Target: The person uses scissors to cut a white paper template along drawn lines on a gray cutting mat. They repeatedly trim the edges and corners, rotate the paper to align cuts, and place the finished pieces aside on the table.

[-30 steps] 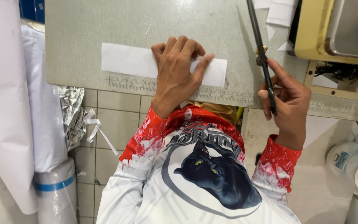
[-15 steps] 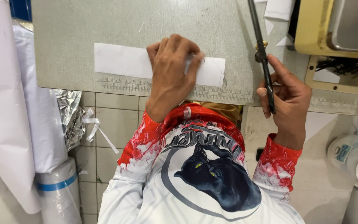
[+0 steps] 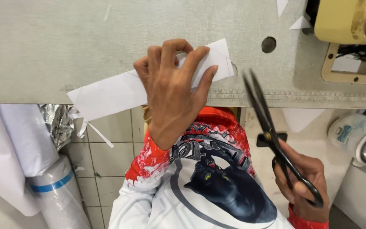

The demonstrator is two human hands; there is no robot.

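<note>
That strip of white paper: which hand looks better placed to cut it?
The right hand, probably. It holds the black scissors, blades slightly open and pointing toward the paper strip's near end. The left hand is busy pinching the strip against the grey table.

Even, bright, diffuse light fills the frame, casting only soft shadows beneath the left hand [image 3: 172, 91]. The scissors [image 3: 272, 131] show slight motion blur. The lower right corner is dimmer. No strong glare.
</note>
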